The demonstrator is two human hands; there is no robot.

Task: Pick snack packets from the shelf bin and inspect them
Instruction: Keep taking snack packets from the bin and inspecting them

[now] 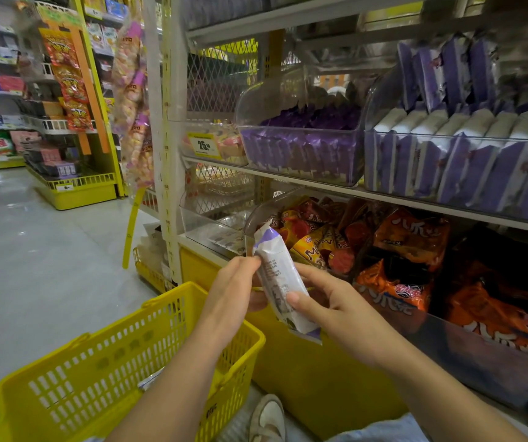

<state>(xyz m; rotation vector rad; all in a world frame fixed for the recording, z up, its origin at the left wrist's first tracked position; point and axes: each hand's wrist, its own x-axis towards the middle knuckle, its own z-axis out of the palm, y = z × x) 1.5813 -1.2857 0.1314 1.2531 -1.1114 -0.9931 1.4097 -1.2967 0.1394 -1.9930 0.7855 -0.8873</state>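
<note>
A tall shelf rack (288,173) filled the right and far side of the scene, with a store aisle running off to the far left. On its upper shelf stood clear bins: the right bin (467,145) held white-and-purple packets packed upright in a row, and a middle bin (301,173) beside it on the left held darker purple ones. On the shelf below, a lower bin (479,355) was heaped with orange bags. A yellow basket (173,295) sat on the floor at the near left, just beside the rack's yellow base.

Both hands were raised in front of the lower shelf, close together. The left hand (230,291) gripped the left edge of a snack packet (275,269), fingers curled onto it. The right hand (329,301) held the same packet from the right, thumb pressed on its printed face, and the other fingers mostly hidden behind it. The packet was tilted, its top end leaning to the far left and its lower end near the right wrist, printed back turned toward the camera.

The likely trouble was in the grip. The wrapper looked slick and thin, so a loosened hold while turning it could let it slide down toward the floor rather than the basket. Squeezing harder would probably crush the contents. The small print was also blurred, so reading it could call for steadier hands.
</note>
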